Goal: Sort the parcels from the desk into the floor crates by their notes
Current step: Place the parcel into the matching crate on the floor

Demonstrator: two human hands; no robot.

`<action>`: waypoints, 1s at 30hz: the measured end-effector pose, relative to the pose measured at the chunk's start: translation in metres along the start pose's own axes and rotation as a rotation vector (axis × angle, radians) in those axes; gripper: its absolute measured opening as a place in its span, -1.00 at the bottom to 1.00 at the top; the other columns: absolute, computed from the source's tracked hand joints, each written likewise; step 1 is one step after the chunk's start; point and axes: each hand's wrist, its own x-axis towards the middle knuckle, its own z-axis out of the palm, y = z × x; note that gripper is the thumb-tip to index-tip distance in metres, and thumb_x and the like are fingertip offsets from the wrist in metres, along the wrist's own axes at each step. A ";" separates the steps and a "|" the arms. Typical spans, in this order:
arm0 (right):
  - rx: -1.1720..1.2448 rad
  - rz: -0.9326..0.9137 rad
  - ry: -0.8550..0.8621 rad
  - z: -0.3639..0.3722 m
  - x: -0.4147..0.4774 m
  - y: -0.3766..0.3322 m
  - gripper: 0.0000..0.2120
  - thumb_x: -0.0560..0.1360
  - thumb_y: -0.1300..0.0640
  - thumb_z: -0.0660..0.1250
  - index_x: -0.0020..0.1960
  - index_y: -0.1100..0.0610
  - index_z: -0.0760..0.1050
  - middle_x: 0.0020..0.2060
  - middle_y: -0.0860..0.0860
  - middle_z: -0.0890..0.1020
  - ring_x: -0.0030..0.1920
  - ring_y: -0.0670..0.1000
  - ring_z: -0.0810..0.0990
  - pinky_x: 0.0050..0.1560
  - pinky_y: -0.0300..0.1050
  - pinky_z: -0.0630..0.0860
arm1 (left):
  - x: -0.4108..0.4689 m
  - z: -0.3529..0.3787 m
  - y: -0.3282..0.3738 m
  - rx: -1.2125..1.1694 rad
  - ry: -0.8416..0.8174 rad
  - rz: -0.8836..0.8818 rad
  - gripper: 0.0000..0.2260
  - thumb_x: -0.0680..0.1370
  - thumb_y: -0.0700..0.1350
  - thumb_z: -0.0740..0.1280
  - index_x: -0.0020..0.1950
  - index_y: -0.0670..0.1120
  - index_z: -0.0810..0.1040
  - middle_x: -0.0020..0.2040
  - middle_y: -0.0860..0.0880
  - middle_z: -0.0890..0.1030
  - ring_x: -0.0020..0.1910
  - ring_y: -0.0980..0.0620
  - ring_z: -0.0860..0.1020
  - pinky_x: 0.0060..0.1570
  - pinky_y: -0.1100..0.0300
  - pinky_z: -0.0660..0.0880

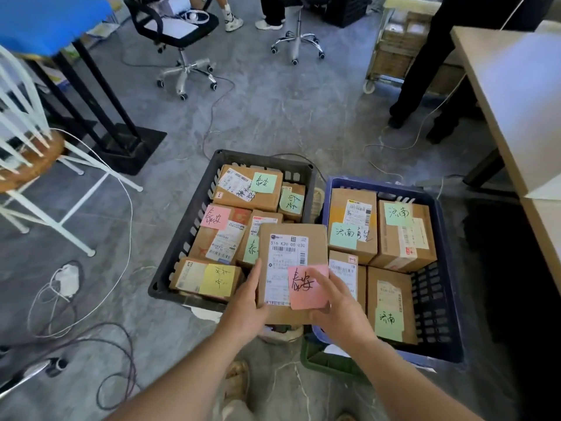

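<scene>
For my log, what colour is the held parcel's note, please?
Pink: the square paper note on the brown cardboard parcel; head view.

A black office chair [179,28] stands far left, a chrome chair base [299,44] right of it — near left, a white chair [27,165] with wooden seat and a white charger [68,279].

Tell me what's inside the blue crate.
Four cardboard parcels lie in the blue crate; three show green notes. The fourth parcel is partly covered by the right hand and the held parcel, hiding any note.
</scene>
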 end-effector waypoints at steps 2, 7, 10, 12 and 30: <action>-0.023 -0.031 0.012 0.003 0.021 -0.023 -0.24 0.48 0.25 0.33 0.48 -0.29 0.10 0.51 -0.18 0.10 0.38 -0.02 0.35 0.25 -0.13 0.50 | 0.012 -0.027 -0.002 -0.003 -0.016 0.020 -0.20 0.60 -0.19 0.28 0.52 0.30 -0.21 0.45 0.14 0.32 0.24 0.01 0.47 0.10 0.15 0.45; -0.047 -0.086 0.007 0.035 0.080 -0.082 -0.18 0.48 0.19 0.35 0.52 -0.26 -0.03 0.53 -0.17 -0.01 0.44 0.02 0.22 0.30 0.00 0.47 | 0.056 -0.102 -0.025 0.106 -0.008 0.084 -0.20 0.56 -0.31 0.27 0.56 0.24 -0.10 0.54 0.12 0.17 0.33 0.05 0.40 0.09 0.26 0.45; -0.026 -0.081 0.000 0.057 0.119 -0.112 -0.18 0.49 0.19 0.35 0.54 -0.21 -0.04 0.54 -0.16 -0.01 0.46 0.01 0.21 0.34 -0.03 0.43 | 0.089 -0.142 -0.043 0.207 0.034 0.078 -0.19 0.54 -0.29 0.30 0.57 0.22 -0.10 0.50 0.03 0.17 0.31 0.05 0.38 0.21 0.18 0.43; -0.049 -0.077 0.002 0.070 0.145 -0.128 -0.18 0.48 0.19 0.35 0.55 -0.19 -0.03 0.54 -0.13 0.01 0.45 0.02 0.22 0.35 -0.04 0.41 | 0.109 -0.163 -0.055 0.230 0.019 0.059 -0.18 0.54 -0.27 0.31 0.58 0.19 -0.12 0.45 0.00 0.18 0.33 0.05 0.36 0.25 0.22 0.38; -0.191 0.049 -0.123 0.144 0.200 -0.144 -0.20 0.55 0.11 0.27 0.56 -0.09 -0.21 0.45 0.00 0.08 0.40 0.07 0.21 0.33 -0.01 0.41 | 0.172 -0.190 -0.122 0.455 -0.081 0.008 -0.24 0.59 -0.13 0.30 0.59 0.13 -0.15 0.50 0.01 0.23 0.39 0.04 0.32 0.23 0.20 0.34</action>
